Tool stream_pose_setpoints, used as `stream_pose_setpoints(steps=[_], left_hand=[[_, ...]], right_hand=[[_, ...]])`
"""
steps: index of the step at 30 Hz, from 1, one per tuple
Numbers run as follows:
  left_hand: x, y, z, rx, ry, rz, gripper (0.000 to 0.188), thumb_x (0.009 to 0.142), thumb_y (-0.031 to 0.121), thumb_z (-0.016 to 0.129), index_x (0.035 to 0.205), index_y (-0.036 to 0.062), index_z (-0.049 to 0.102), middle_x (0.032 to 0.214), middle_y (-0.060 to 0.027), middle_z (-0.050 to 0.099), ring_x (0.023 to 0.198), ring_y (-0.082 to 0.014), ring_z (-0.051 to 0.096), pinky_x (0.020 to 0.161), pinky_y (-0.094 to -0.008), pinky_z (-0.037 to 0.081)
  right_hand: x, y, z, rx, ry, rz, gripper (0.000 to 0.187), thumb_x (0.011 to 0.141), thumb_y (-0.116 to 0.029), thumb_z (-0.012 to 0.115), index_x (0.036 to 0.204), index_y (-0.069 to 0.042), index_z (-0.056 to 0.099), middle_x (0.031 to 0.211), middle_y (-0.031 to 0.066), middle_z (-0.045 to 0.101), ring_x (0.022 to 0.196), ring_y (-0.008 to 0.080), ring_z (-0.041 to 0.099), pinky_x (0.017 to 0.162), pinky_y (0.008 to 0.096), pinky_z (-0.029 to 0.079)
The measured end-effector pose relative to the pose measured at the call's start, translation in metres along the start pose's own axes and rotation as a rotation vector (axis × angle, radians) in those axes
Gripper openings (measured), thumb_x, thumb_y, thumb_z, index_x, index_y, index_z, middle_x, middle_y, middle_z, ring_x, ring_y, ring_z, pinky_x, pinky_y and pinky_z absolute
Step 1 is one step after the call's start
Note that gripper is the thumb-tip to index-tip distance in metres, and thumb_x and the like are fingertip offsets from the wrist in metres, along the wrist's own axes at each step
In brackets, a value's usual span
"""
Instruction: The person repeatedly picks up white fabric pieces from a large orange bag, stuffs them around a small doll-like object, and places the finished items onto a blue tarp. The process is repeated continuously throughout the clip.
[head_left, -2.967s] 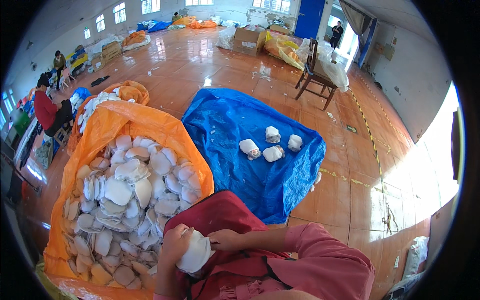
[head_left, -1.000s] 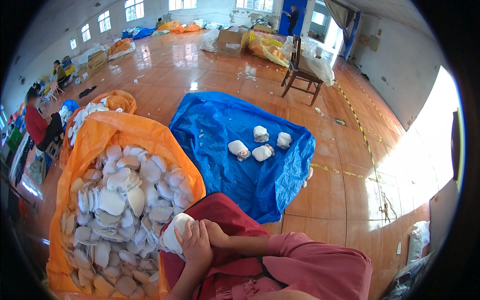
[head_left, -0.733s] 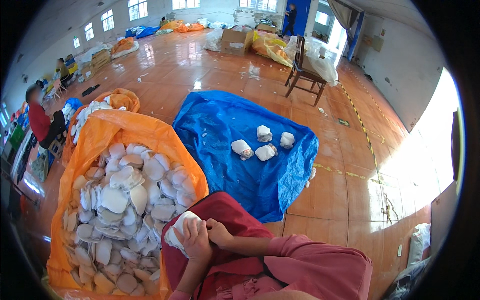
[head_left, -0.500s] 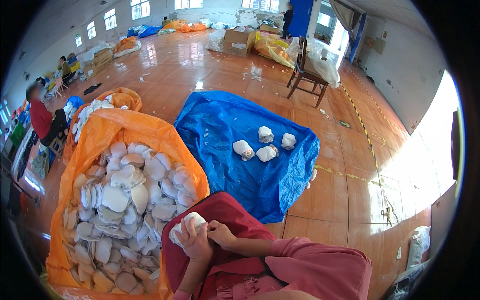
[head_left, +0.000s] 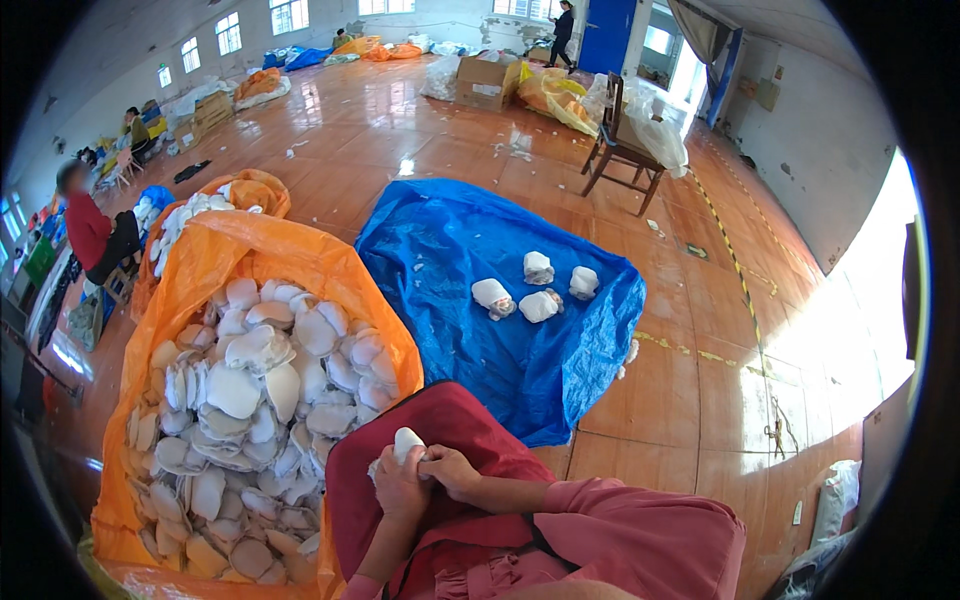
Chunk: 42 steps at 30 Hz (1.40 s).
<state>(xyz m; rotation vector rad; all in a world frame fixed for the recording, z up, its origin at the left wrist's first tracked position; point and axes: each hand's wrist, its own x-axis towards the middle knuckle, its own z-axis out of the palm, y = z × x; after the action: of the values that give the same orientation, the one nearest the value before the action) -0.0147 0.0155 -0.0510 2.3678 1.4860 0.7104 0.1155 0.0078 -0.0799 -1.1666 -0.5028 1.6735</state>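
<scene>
A small white padded bundle [head_left: 406, 441] stands above my lap, its rounded top showing between my fingers. My left hand [head_left: 402, 490] is closed around it, covering most of its body. Pressed up against its right side, my right hand [head_left: 455, 474] has its fingers pinched together; what lies between them is hidden. To the left, an orange sack [head_left: 388, 325] gapes wide, heaped with rounded white pads [head_left: 232, 392]. On the blue tarp [head_left: 440, 240] ahead sit several similar white bundles [head_left: 492, 297].
A dark red cloth [head_left: 445, 410] covers my lap. Ahead to the right stands a wooden chair [head_left: 625, 160] with plastic over it. A person in red [head_left: 85, 228] sits at the left, another walks at the back. A cardboard box [head_left: 483, 82] is farther off.
The white bundle has turned in my left hand, now showing a narrower rounded end. My left fingers have closed further around it. The person at the back has moved left.
</scene>
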Motion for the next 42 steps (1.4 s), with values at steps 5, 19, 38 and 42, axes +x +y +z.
stream_pose_setpoints(steps=[5,19,38,42], left_hand=[[0.001,0.013,-0.021,0.110,0.034,0.204,0.051,0.074,0.034,0.073,0.118,0.0143,0.057,0.131,-0.0234,0.046,0.123,-0.0428,0.047,0.101,-0.0586,0.037],[0.024,-0.015,-0.004,-0.018,-0.099,0.559,0.037,0.086,0.021,0.054,0.117,0.0012,0.054,0.112,-0.0150,0.059,0.114,-0.0319,0.056,0.106,-0.0513,0.038],[0.086,0.019,0.013,0.057,-0.062,0.352,0.055,0.072,0.048,0.075,0.101,0.0053,0.054,0.085,-0.0110,0.060,0.078,-0.0296,0.062,0.070,-0.0397,0.050],[0.086,0.018,0.032,0.114,-0.086,0.342,0.062,0.072,0.047,0.076,0.113,0.0059,0.054,0.082,-0.0093,0.060,0.074,-0.0272,0.062,0.065,-0.0398,0.051]], right_hand=[[-0.005,-0.016,-0.016,-0.269,-0.162,0.024,0.010,0.080,-0.005,0.068,0.084,-0.007,0.059,0.077,-0.0013,0.058,0.070,0.0095,0.055,0.064,0.0245,0.045],[-0.010,-0.026,-0.042,-0.506,-0.118,-0.130,0.014,0.076,-0.003,0.070,0.078,-0.007,0.057,0.076,-0.0025,0.053,0.072,0.0091,0.051,0.065,0.0264,0.043],[0.026,-0.131,-0.062,-1.223,-0.190,-0.620,0.025,0.071,-0.019,0.074,0.077,-0.001,0.059,0.072,0.0137,0.056,0.067,0.0251,0.054,0.060,0.0378,0.043],[0.032,-0.126,-0.077,-1.306,-0.188,-0.573,0.028,0.075,-0.028,0.073,0.082,-0.002,0.066,0.077,0.0191,0.063,0.073,0.0340,0.061,0.064,0.0430,0.046]])
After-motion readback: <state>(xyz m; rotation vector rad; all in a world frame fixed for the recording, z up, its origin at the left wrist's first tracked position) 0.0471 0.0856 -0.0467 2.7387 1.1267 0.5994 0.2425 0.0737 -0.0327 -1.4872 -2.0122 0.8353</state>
